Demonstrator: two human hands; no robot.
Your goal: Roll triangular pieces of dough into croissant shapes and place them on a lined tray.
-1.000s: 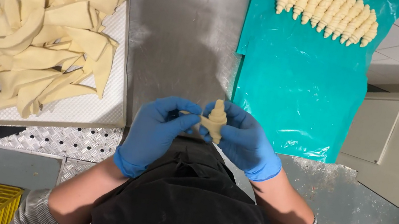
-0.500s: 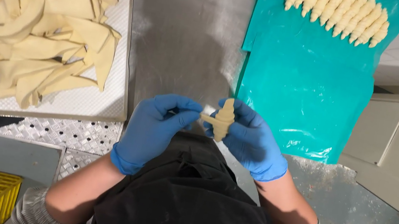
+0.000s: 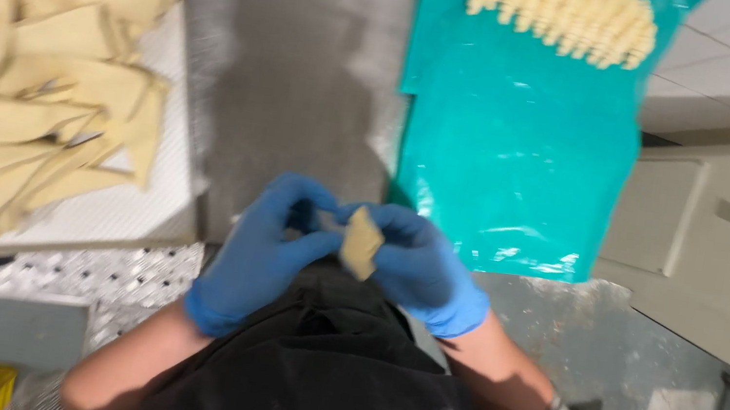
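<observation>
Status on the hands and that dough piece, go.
Left hand and right hand both gloved, pinching one dough piece between them. Held above the steel table. Nothing in the way.

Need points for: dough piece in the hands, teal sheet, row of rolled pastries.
dough piece (image 3: pixel 362 243), head view, on its flat face between the gloved fingers.
teal sheet (image 3: pixel 512 151), head view, on a bare part of it below the pastries.
rolled pastries (image 3: pixel 563 11), head view, middle of the row.

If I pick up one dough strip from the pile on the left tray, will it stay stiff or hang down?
Probably floppy: the dough strips lie curved and draped over each other. Likely soft and easily stretched, since their edges bend unevenly on the tray.
</observation>
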